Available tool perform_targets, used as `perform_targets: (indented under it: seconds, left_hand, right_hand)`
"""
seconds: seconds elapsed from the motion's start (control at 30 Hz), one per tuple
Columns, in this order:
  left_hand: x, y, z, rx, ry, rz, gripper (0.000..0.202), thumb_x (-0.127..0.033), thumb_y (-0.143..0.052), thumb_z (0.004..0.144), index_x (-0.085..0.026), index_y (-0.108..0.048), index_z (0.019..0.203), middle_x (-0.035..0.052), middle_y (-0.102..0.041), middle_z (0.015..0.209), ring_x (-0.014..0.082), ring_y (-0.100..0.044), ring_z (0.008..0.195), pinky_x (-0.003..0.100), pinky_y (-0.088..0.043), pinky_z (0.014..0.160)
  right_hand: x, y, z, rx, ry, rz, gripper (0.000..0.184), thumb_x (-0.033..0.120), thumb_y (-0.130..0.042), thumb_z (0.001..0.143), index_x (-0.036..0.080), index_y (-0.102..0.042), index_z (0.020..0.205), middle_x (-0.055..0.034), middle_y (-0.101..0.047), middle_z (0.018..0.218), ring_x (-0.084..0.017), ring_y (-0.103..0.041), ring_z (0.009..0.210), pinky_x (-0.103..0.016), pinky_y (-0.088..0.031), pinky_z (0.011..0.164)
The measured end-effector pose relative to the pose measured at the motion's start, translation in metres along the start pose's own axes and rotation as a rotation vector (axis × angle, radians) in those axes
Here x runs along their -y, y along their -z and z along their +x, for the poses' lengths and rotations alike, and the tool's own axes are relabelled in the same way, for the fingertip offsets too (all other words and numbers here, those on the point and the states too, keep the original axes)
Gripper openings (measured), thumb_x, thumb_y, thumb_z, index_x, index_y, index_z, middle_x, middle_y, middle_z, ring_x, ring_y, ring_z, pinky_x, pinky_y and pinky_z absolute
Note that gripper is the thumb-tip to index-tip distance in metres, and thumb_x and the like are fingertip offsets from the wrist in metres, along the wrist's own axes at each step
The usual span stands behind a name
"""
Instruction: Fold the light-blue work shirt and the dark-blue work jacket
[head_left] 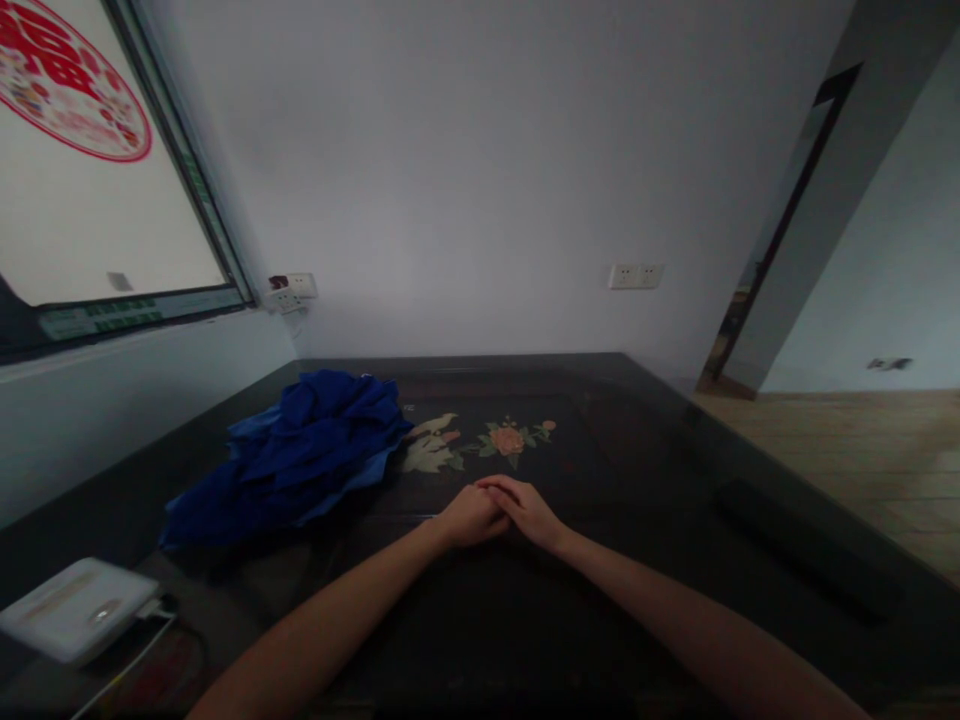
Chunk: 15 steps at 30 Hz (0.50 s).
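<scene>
My right fingers (501,487) are lying bent over my curled left fingers (489,526), gripping nothing visible, while the cloth (307,460) is lying leftward on the table (645,470), where careless reaching could be pushing it against the box (79,605).

Left forearm (330,620) in from bottom left, right forearm (660,605) from bottom right, both bare, converging ahead of the body. Right hand (527,508) laid over left hand (471,516), touching. Wrists near straight. Left fingers partly covered, exact curl unclear.
</scene>
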<state>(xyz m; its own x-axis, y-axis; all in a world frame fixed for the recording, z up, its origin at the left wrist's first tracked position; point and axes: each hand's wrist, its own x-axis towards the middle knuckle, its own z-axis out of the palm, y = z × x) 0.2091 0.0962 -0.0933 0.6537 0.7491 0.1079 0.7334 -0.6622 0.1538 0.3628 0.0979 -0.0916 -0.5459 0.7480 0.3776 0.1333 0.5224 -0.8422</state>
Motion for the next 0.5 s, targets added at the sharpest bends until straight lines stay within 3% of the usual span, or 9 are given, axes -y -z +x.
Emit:
perform_targets:
  seconds: [0.13, 0.3, 0.4, 0.5]
  left_hand:
    - [0.002, -0.002, 0.001, 0.006, -0.027, 0.004, 0.027, -0.024, -0.049, 0.085, -0.014, -0.064, 0.104, 0.0117, -0.070, 0.101, 0.0230, -0.066, 0.089, 0.030, -0.050, 0.078]
    - [0.001, -0.002, 0.002, -0.007, -0.052, 0.001, 0.023, -0.023, -0.050, 0.084, -0.017, -0.064, 0.102, 0.0080, -0.070, 0.099, 0.0193, -0.065, 0.087, 0.025, -0.049, 0.076]
    - [0.000, 0.001, 0.002, -0.003, -0.070, 0.001, 0.020, -0.023, -0.048, 0.086, -0.017, -0.066, 0.093, 0.0064, -0.070, 0.089, 0.0171, -0.065, 0.079, 0.022, -0.047, 0.069]
    - [-0.002, 0.004, 0.001, 0.001, -0.094, -0.004, 0.022, -0.025, -0.046, 0.088, -0.018, -0.067, 0.090, 0.0057, -0.070, 0.087, 0.0159, -0.065, 0.075, 0.021, -0.045, 0.066]
  right_hand:
    - [0.000, 0.001, 0.000, -0.018, 0.015, -0.034, 0.037, 0.045, -0.040, 0.094, 0.021, -0.066, 0.104, -0.0063, -0.069, 0.103, -0.021, -0.061, 0.100, -0.034, -0.044, 0.092]
    - [-0.004, 0.002, 0.000, -0.107, 0.031, -0.094, 0.031, 0.044, -0.043, 0.092, 0.020, -0.063, 0.097, -0.0055, -0.066, 0.096, -0.019, -0.060, 0.092, -0.031, -0.044, 0.085]
    - [-0.009, 0.003, 0.001, -0.207, 0.004, -0.168, 0.027, 0.044, -0.045, 0.091, 0.020, -0.056, 0.084, -0.0025, -0.060, 0.081, -0.017, -0.056, 0.077, -0.028, -0.043, 0.072]
    - [-0.016, 0.003, 0.003, -0.212, -0.064, -0.212, 0.033, 0.045, -0.041, 0.091, 0.021, -0.047, 0.069, 0.0014, -0.050, 0.064, -0.014, -0.048, 0.062, -0.026, -0.037, 0.061]
